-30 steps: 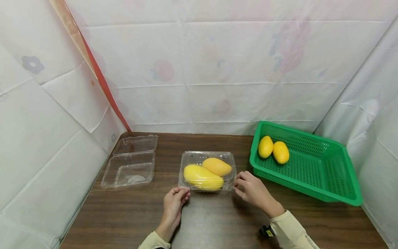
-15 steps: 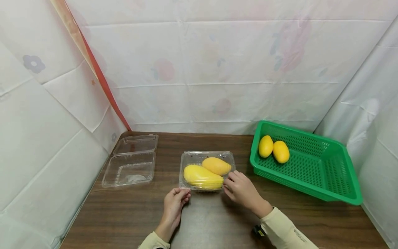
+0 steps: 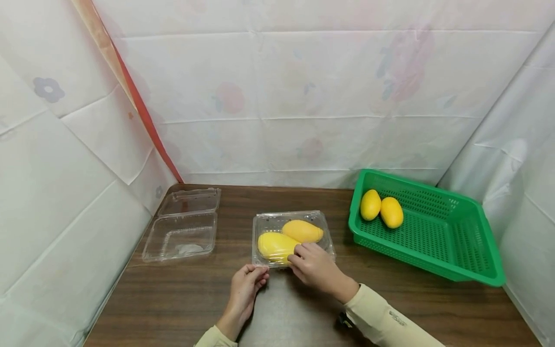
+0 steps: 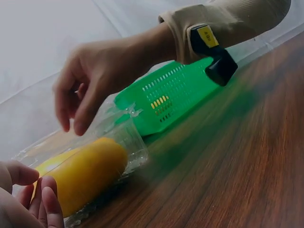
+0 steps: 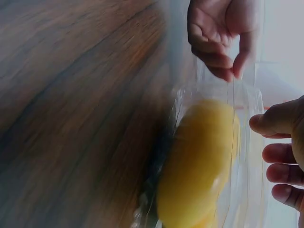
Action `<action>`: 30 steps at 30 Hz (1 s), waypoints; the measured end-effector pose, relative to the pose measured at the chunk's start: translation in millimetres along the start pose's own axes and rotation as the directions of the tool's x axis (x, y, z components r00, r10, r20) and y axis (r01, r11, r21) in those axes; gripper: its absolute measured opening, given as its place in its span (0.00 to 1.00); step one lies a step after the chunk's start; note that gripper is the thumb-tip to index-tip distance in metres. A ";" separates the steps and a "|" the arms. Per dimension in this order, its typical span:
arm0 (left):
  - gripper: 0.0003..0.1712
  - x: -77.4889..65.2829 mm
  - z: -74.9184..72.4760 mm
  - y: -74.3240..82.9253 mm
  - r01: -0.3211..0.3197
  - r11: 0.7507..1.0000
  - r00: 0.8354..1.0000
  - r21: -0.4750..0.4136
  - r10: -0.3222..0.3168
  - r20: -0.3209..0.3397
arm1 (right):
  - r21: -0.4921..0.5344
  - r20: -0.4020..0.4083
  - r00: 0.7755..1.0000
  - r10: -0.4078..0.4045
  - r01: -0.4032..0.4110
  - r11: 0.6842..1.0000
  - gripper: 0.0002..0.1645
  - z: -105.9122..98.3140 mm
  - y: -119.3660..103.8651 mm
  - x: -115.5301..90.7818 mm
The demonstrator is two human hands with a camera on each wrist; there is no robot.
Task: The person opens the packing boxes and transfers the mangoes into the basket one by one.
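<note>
A clear plastic clamshell box (image 3: 268, 223) holds two yellow mangoes, the larger one (image 3: 272, 245) at the front and the other (image 3: 302, 231) behind it. Its lid is down over the fruit. My left hand (image 3: 245, 291) pinches the box's front left corner between thumb and fingers. Loosely bent and holding nothing, my right hand (image 3: 318, 270) is over the front edge, overlapping the larger mango in the head view. A gap shows between the right fingertips (image 4: 80, 128) and the lid in the left wrist view.
On the left of the wooden table (image 3: 165, 299) a second clear clamshell (image 3: 186, 236) lies unfolded. A green basket (image 3: 438, 236) stands on the right with two mangoes (image 3: 392, 212) inside. White sheeting (image 3: 277, 144) hangs behind the table.
My right hand has moved left along the box's front edge, from its right corner to near the middle. My left hand stays at the left corner; the box has turned and shifted very slightly.
</note>
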State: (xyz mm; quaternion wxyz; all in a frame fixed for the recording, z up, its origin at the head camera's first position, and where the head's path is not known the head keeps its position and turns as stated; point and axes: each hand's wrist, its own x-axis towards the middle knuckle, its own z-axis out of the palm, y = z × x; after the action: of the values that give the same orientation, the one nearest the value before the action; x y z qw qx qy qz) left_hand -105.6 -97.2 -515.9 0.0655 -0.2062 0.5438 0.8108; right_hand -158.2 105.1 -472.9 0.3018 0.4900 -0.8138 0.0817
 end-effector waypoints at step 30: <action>0.07 0.2 -1.7 -3.0 0.009 1.000 0.999 0.011 -0.009 0.039 | -0.147 -0.024 0.995 -0.099 0.095 0.985 0.19 24.1 -24.7 16.7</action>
State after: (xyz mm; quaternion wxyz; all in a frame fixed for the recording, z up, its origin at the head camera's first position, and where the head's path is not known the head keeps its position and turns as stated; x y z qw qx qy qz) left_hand -104.3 -97.5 -519.1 0.0808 -0.1924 0.5460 0.8114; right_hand -152.8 69.8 -486.7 0.3530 0.5044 -0.7878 0.0151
